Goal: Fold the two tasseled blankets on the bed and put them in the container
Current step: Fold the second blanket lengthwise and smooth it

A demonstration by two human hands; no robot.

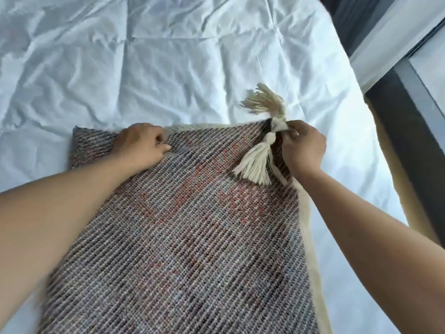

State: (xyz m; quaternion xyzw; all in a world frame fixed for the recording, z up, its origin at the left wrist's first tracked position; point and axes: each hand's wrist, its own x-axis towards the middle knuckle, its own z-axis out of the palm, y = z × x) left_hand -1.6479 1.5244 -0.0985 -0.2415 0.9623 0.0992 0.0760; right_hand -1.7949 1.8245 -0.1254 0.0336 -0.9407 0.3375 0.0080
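Woven blanket lies folded lengthwise on white bed sheet, both hands at its far edge, mid-fold.

Left hand presses far-left area, fingers curled together into the weave; right hand pinches the far-right corner at the knot of the cream tassels, fingertips closed on it. Blanket looks soft, floppy, fairly thick, likely grippy not slick; best held by corners or the folded edge, not by loose tassel yarn. Second blanket and container not visible.
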